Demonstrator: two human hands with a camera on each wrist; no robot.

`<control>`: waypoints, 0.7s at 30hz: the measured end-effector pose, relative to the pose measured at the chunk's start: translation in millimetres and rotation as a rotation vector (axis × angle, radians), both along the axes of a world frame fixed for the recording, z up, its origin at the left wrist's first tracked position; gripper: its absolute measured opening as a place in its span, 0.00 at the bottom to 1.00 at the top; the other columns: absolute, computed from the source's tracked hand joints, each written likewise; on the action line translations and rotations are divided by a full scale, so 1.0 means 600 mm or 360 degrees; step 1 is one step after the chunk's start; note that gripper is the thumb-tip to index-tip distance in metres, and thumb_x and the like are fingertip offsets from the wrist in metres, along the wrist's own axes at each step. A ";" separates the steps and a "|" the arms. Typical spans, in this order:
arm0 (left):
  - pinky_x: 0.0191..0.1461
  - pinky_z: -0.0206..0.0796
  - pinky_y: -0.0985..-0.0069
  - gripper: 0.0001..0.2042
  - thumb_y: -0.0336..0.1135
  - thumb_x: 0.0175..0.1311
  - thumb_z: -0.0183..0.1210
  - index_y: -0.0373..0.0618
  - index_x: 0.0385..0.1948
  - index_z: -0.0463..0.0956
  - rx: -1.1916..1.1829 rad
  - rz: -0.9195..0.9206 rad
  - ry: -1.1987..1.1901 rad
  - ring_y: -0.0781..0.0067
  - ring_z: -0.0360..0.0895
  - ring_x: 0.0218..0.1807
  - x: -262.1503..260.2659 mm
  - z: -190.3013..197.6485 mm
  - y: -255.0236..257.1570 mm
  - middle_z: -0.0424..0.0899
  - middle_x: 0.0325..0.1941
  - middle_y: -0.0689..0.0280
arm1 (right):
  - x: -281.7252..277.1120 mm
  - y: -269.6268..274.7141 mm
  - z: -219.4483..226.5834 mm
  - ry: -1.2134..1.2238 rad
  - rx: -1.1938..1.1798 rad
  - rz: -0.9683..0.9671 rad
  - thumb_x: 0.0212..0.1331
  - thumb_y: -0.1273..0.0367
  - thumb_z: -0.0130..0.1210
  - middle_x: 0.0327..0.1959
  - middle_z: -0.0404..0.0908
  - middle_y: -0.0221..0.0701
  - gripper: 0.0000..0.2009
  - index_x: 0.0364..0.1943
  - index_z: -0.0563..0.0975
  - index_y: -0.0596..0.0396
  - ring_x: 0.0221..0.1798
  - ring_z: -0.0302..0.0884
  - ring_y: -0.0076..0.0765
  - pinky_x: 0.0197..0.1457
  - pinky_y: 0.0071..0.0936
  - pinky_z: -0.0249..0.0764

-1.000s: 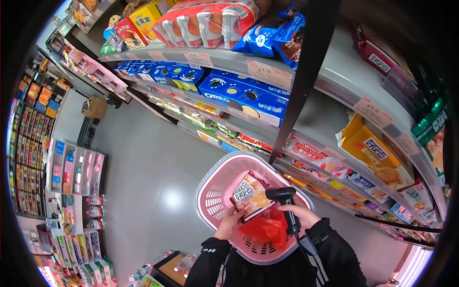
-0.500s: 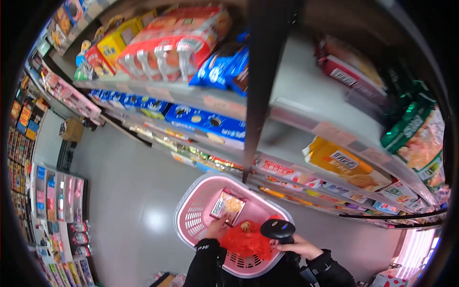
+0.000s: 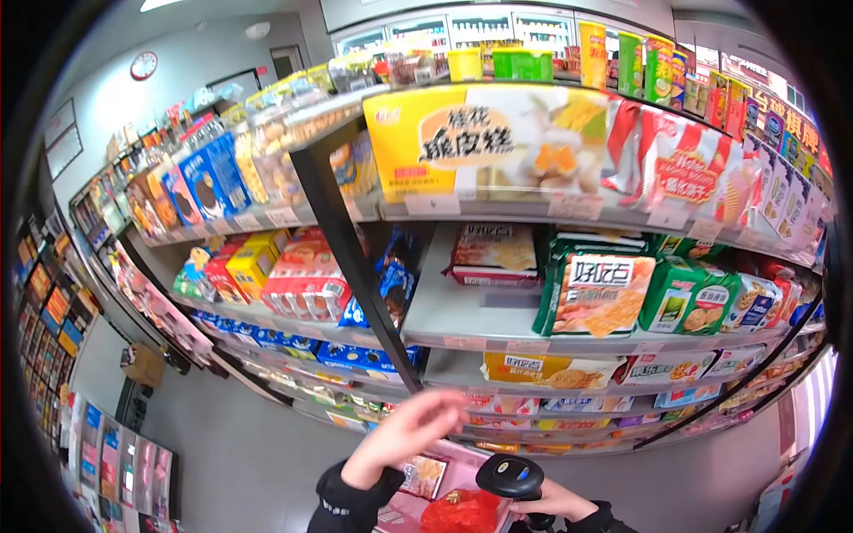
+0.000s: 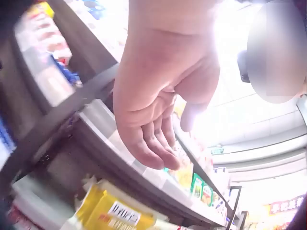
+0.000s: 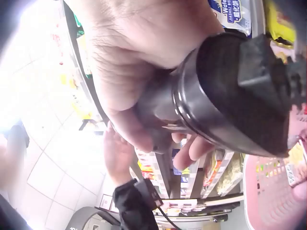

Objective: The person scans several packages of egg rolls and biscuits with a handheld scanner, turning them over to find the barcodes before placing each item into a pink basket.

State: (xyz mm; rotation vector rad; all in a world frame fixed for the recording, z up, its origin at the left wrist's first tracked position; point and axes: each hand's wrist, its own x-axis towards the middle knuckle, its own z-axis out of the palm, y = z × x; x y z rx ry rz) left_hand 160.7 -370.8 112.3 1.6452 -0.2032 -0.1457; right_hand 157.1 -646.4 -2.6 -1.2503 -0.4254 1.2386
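My left hand (image 3: 404, 435) is raised in front of the shelves with nothing in it; in the left wrist view its fingers (image 4: 151, 143) hang loosely bent. The right hand (image 3: 560, 502) grips a black handheld scanner (image 3: 509, 477) by its handle, and in the right wrist view its fingers wrap that handle. Below them is a pink basket (image 3: 400, 513). Inside it lie a biscuit pack (image 3: 423, 476) and a crumpled red bag (image 3: 460, 513), the pack partly hidden by the left sleeve.
Ahead stand shelves with a yellow box (image 3: 413, 142), green biscuit packs (image 3: 597, 289) and a dark red pack (image 3: 493, 253). A dark post (image 3: 342, 240) divides them. Grey floor (image 3: 240, 453) lies to the left, with a low display rack (image 3: 115, 453) beyond.
The left hand has let go of the biscuit pack, now in the basket, and risen toward the shelves. The head view has tilted up. The right hand still holds the scanner.
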 end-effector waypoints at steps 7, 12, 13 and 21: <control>0.47 0.64 0.67 0.14 0.31 0.52 0.51 0.36 0.40 0.69 0.0986 0.0934 -0.0986 0.52 0.71 0.43 0.262 0.058 0.001 0.74 0.39 0.50 | -0.016 -0.063 0.020 -0.0139 0.0171 -0.0368 0.49 0.71 0.57 0.22 0.72 0.26 0.11 0.36 0.70 0.57 0.22 0.68 0.21 0.24 0.19 0.65; 0.46 0.64 0.63 0.19 0.42 0.49 0.55 0.40 0.40 0.73 0.1314 0.1073 -0.0455 0.48 0.72 0.43 0.323 0.080 0.001 0.76 0.36 0.45 | -0.021 -0.135 0.016 -0.0136 0.0047 -0.0466 0.45 0.71 0.59 0.41 0.72 0.28 0.25 0.50 0.66 0.56 0.40 0.69 0.22 0.43 0.22 0.68; 0.42 0.65 0.63 0.18 0.46 0.50 0.55 0.41 0.37 0.75 0.1342 0.1008 -0.0497 0.48 0.74 0.39 0.335 0.077 0.009 0.77 0.32 0.46 | -0.022 -0.147 0.019 -0.0003 0.0051 -0.0465 0.45 0.71 0.59 0.39 0.73 0.27 0.23 0.49 0.67 0.56 0.39 0.69 0.22 0.42 0.22 0.68; 0.16 0.58 0.78 0.15 0.47 0.51 0.57 0.46 0.34 0.76 0.0684 0.0918 0.0330 0.76 0.68 0.14 0.357 0.089 0.017 0.76 0.20 0.67 | -0.025 -0.194 -0.010 0.0069 0.0175 -0.0477 0.46 0.71 0.59 0.33 0.74 0.27 0.20 0.46 0.68 0.56 0.35 0.71 0.22 0.39 0.21 0.69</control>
